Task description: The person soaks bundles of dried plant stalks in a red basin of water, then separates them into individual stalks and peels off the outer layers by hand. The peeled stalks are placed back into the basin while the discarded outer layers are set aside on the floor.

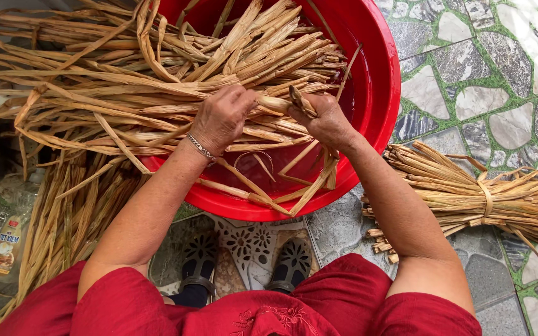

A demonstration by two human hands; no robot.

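Dried reed strip spans both my fists over the red basin: left hand and right hand fingers clench its ends.

The single head camera looks almost straight down from close above, over the person's lap, at a red basin on the stone floor.

Basin: red plastic, glossy, wet inside. Dried plant strips: tan, fibrous, matt, rough; tied bundle alike. Floor: irregular stone pieces, dull sheen; bracelet metallic.
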